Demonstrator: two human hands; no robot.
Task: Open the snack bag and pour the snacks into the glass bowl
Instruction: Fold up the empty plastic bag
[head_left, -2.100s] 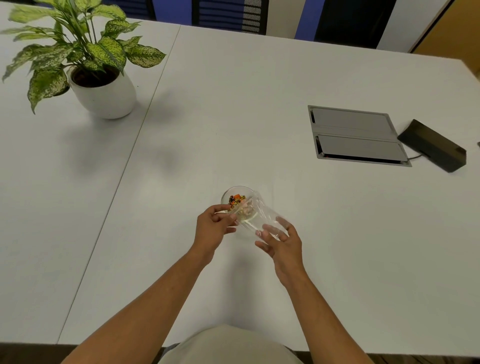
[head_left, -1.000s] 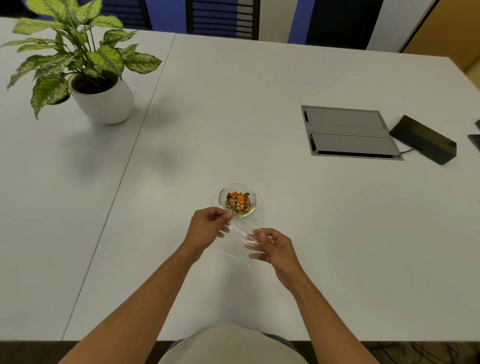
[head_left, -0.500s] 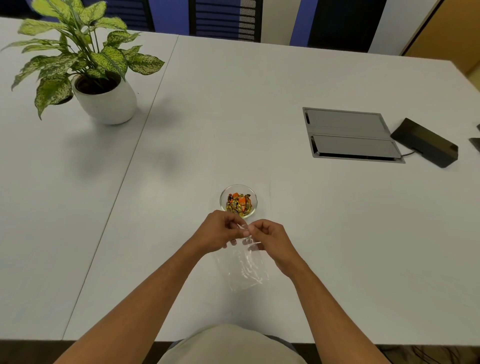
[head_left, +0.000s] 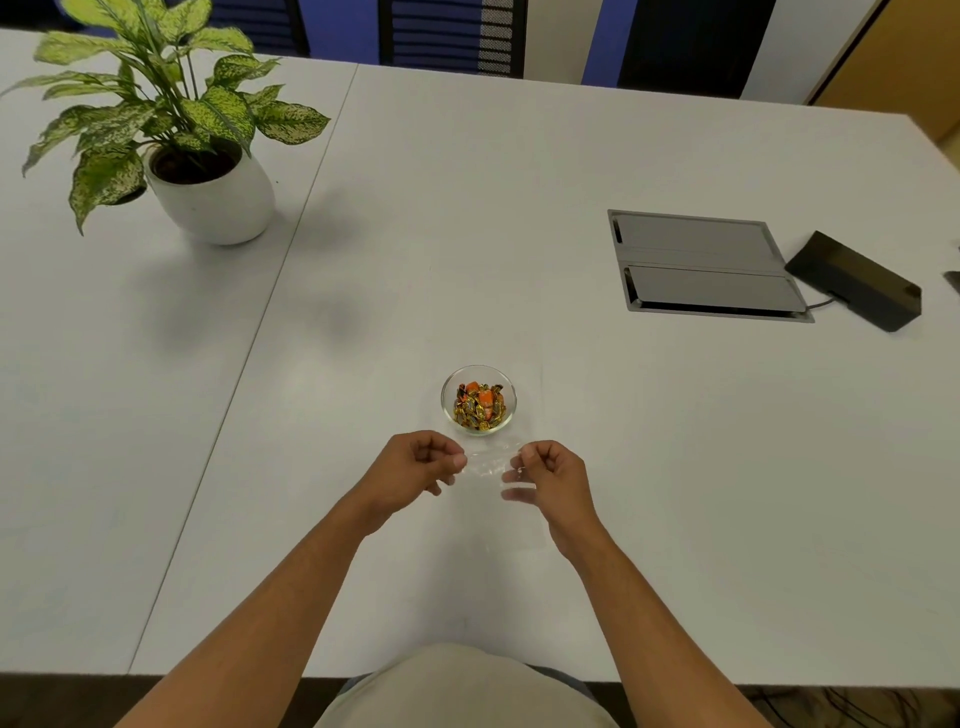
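A small glass bowl (head_left: 445, 399) stands on the white table, holding a heap of gold and orange wrapped snacks (head_left: 479, 406). Just in front of it I hold a clear plastic snack bag (head_left: 491, 464), which looks empty and is hard to see against the table. My left hand (head_left: 415, 465) pinches the bag's top left corner. My right hand (head_left: 553, 475) pinches the top right corner. The bag's top edge is stretched between the two hands and the rest hangs down toward me.
A potted plant in a white pot (head_left: 210, 192) stands at the back left. A grey cable hatch (head_left: 701, 265) is set into the table at the right, with a black box (head_left: 854, 280) and its cable beside it. A seam (head_left: 275, 291) runs between two tabletops.
The bag was tipped over the bowl, then pulled back empty. My hands came together at its top edge and have now moved apart, stretching that edge sideways.
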